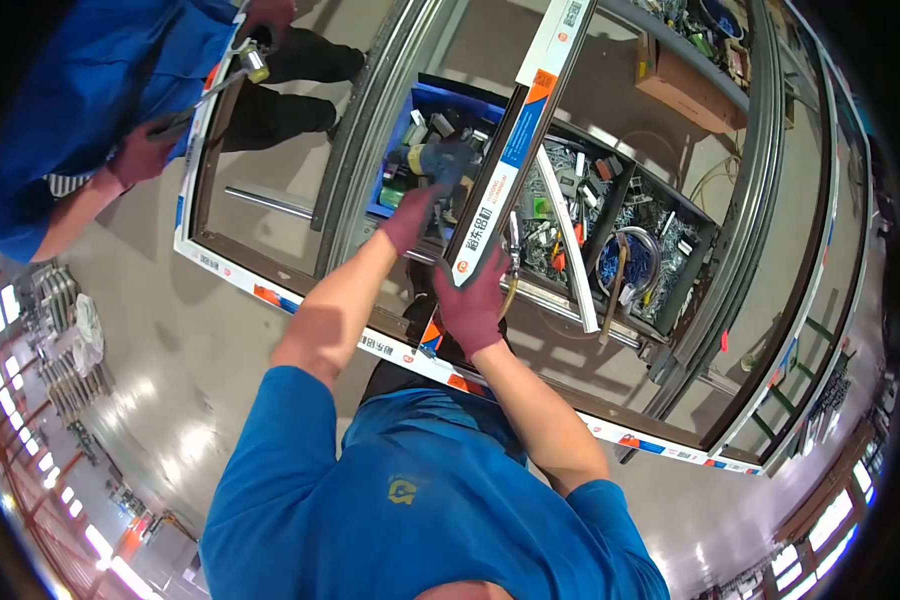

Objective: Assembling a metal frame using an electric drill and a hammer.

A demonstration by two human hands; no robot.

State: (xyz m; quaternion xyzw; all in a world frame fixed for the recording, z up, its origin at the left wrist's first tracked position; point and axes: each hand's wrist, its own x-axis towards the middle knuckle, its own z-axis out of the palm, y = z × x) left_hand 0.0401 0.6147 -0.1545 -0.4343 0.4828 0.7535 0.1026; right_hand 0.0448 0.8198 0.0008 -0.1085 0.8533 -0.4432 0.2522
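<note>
- The left hand (410, 215), in a dark red glove, is closed around a dark cordless drill (440, 165) whose body sits just beyond its fingers, over a blue plastic bin of small parts (425, 110)
- The right hand (473, 300), also gloved in dark red, wraps its fingers round the lower end of a long aluminium profile bar wrapped in white film with blue and orange patches (515, 140); the bar rises away from this hand towards the top of the view
- The drill lies just to the left of the bar, near the spot where the right hand holds it
- Beyond the right hand stands a dark tray of screws, brackets and coiled blue cable (630, 250)
- Under both hands lies a large metal window frame edged in white protective film (300, 300), resting flat
- Far to the left of the left hand, a co-worker's gloved hand (142, 155) grips a hammer-like tool (220, 85) at the frame's far corner
</note>
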